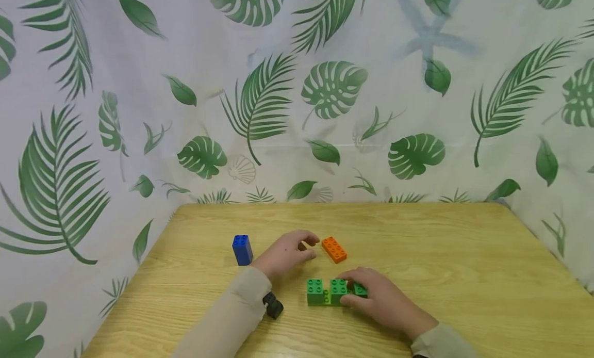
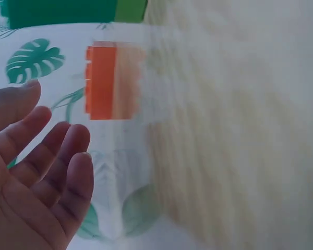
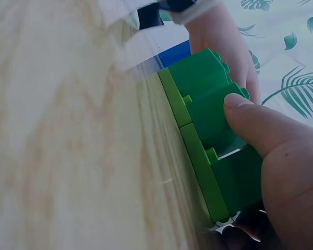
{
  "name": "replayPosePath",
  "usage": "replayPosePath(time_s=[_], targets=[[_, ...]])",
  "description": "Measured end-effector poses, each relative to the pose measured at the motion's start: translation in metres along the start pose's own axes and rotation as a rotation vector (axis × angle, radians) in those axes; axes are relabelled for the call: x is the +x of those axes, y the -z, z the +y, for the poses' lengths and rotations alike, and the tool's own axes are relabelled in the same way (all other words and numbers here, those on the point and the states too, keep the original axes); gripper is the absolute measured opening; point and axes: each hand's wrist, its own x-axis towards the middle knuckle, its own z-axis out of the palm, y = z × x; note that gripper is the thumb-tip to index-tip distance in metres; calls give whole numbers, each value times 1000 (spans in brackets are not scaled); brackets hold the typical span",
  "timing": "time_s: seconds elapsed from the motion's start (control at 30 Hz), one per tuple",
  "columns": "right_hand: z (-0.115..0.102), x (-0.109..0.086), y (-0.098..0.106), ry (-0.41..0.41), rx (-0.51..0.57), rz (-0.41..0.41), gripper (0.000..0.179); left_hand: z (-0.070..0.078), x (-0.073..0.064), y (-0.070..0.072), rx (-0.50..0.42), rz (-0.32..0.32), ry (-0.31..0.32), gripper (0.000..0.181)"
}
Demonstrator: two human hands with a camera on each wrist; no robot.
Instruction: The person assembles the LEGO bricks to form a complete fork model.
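In the head view, a row of dark green toy building bricks stands on light green base pieces near the front of the table. My right hand holds this row by its middle and right part. Seen from the right wrist, the thumb presses against a dark green brick above two light green base pieces; the other fingers are mostly hidden. My left hand hovers just left of an orange brick, fingers loosely bent and apart from it. The left wrist view shows the orange brick beyond the fingertips.
A tall blue brick stack stands upright left of the left hand. The wooden table reaches back to a leaf-patterned cloth. A small black device sits on the left wrist.
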Motion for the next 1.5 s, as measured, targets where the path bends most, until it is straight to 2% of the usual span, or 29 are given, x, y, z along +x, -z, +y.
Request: replayPosePath(time_s=[0.2,0.33,0.47,0.63,0.8,1.03,1.37,1.5], targets=[[-1,2,1,5,13,-16,45,7,21,-2,65,-30,4,46],[-1,1,0,1,9,-15,45,8,28,-6,66,-66,8,55],[-2,1,1,11,5,-9,45,7,32,-7,72,-74,23,61],[-3,1,1,24,5,-2,44,5,34,-8,114,-98,37,63],[-2,1,1,19,9,0,44,3,34,-12,142,-108,48,53],[0,1,-1,23,6,1,44,4,30,-15,83,-89,96,32],[1,-1,0,6,13,-8,44,8,33,-17,119,-97,76,42],[2,-1,0,6,11,-5,44,8,35,-18,129,-98,76,39]])
